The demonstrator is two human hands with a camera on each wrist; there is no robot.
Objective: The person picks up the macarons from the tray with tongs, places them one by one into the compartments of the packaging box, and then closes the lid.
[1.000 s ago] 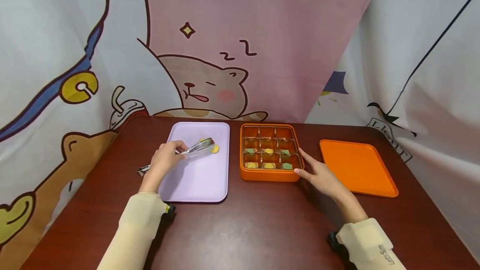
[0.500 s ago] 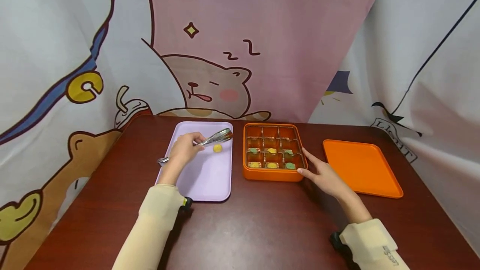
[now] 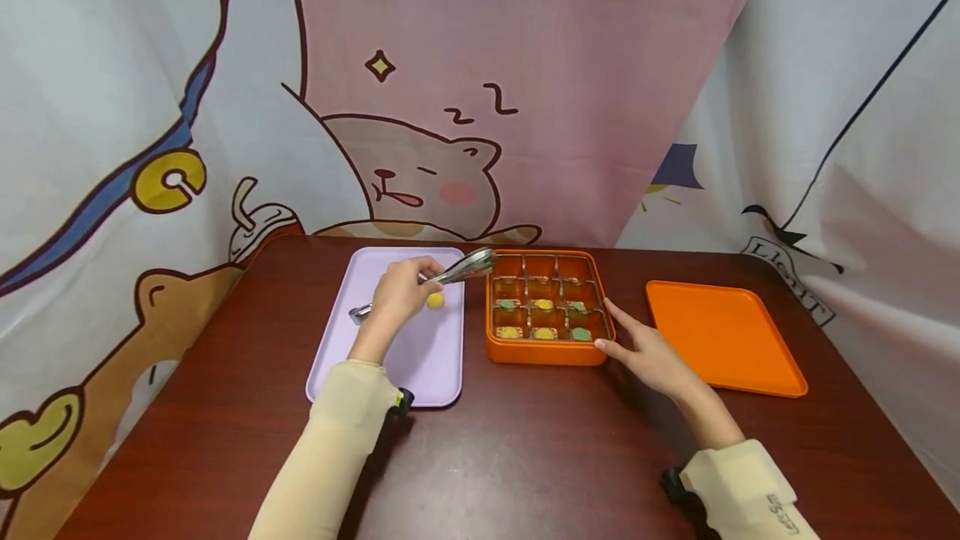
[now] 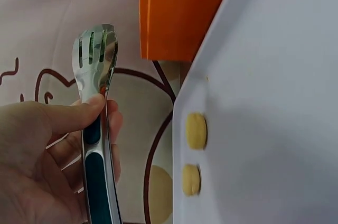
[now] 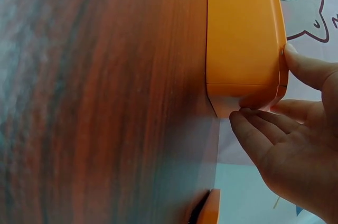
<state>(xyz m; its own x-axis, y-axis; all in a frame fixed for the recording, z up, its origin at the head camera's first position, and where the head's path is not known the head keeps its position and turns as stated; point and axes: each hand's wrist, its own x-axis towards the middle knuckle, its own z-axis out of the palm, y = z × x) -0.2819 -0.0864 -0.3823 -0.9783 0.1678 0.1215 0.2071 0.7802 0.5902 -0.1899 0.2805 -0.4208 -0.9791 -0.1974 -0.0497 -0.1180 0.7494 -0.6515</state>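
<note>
While your left hand [image 3: 397, 297] grips the tongs [image 3: 450, 276] with thumb and fingers curled round the handle, the tips sit pressed together and hang in the air right at the near-left... well, the far-left corner of the box [image 3: 546, 351], just over the gap between it and the tray [image 3: 390, 373]. From the left wrist view you can see the tongs [image 4: 96, 76] carry nothing between the tips, and two yellow balls [image 4: 195, 131] lie on the tray by its edge; in the head view only one ball shows, just beside your knuckles. Your right hand [image 3: 647, 354] is flat-ish with fingers straight, fingertips [image 5: 248, 123] touching the box's near-right corner and the thumb resting on its right side, so it's bracing, not gripping. Inside the box, the grid has green and yellow pieces in the two nearer rows, and the far row looks bare as far as I can tell. Off to the right, well apart from your hand, the lid [image 3: 723, 336] lies flat on the tabletop [image 3: 525, 457]. Cartoon curtains [image 3: 420, 107] hang behind everything.
</note>
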